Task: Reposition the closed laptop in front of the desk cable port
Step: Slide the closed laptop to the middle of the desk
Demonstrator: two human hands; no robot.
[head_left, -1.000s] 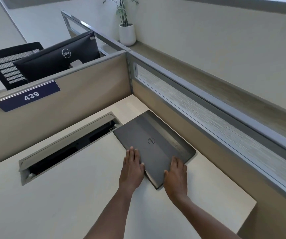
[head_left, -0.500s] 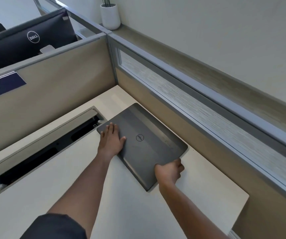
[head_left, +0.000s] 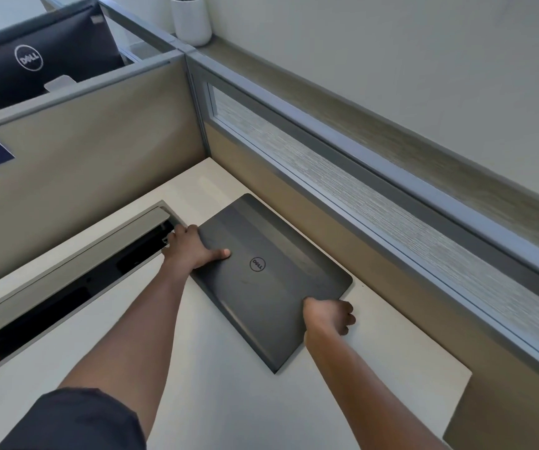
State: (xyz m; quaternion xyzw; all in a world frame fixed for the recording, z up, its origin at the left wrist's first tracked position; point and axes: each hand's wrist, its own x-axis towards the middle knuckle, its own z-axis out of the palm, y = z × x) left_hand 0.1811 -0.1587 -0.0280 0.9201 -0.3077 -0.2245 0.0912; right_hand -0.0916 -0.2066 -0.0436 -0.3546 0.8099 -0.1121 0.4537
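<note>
A closed dark grey laptop (head_left: 271, 280) lies flat and askew on the white desk (head_left: 229, 401), near the right-hand partition. My left hand (head_left: 193, 250) grips its far-left corner, thumb on the lid and fingers curled over the edge. At the near-right edge my right hand (head_left: 328, 316) holds the laptop with fingers wrapped under it. The desk cable port (head_left: 66, 287) is a long recessed slot with its grey lid raised, just left of the laptop; a red light glows inside it at the left.
Beige cubicle partitions (head_left: 83, 164) wall the desk at the back and right, the right one with a frosted glass strip (head_left: 375, 203). A black monitor back (head_left: 34, 60) shows over the rear partition. A white plant pot (head_left: 192, 19) stands on the ledge.
Both hands went from lying flat on the laptop's near edge to gripping it, left at the far-left corner, right at the near-right edge. The view has tilted down and closer.
</note>
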